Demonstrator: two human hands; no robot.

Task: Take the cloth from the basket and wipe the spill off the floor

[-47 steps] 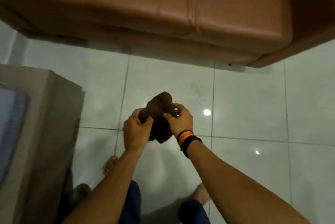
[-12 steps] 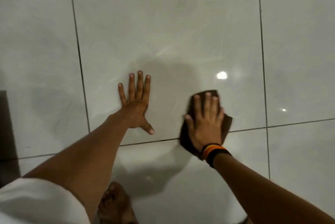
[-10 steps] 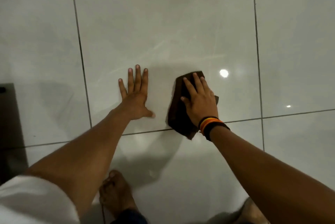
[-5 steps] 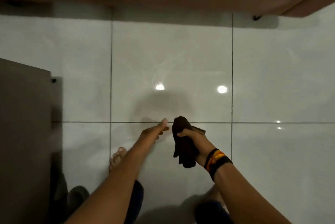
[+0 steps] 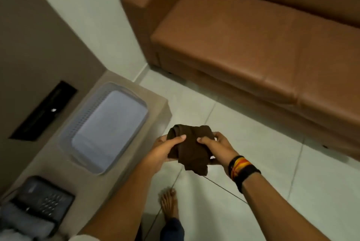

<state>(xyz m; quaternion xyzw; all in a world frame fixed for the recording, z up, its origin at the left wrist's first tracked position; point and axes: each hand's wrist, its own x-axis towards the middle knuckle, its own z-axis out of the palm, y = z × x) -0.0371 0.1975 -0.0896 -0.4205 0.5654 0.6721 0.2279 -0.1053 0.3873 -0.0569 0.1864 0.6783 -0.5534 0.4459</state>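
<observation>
A dark brown cloth (image 5: pixel 190 148) is bunched between both hands at waist height over the white tiled floor (image 5: pixel 253 143). My left hand (image 5: pixel 165 148) grips its left side with the thumb on top, and my right hand (image 5: pixel 215 148), with striped wristbands, grips its right side. The pale lilac perforated basket (image 5: pixel 81 120) stands on a beige side table (image 5: pixel 155 104) to the left of my hands, with nothing visible inside it. No spill shows on the tiles in view.
A brown leather sofa (image 5: pixel 243 36) fills the upper right. A dark desk telephone (image 5: pixel 42 199) sits on the side table at lower left. A taupe wall with a black slot (image 5: pixel 44 110) is at left. My bare foot (image 5: pixel 169 205) stands on the floor below the cloth.
I have risen from the floor, where my right hand was wiping with the cloth. My left hand has joined the right on the cloth, and the view has turned toward the basket and sofa.
</observation>
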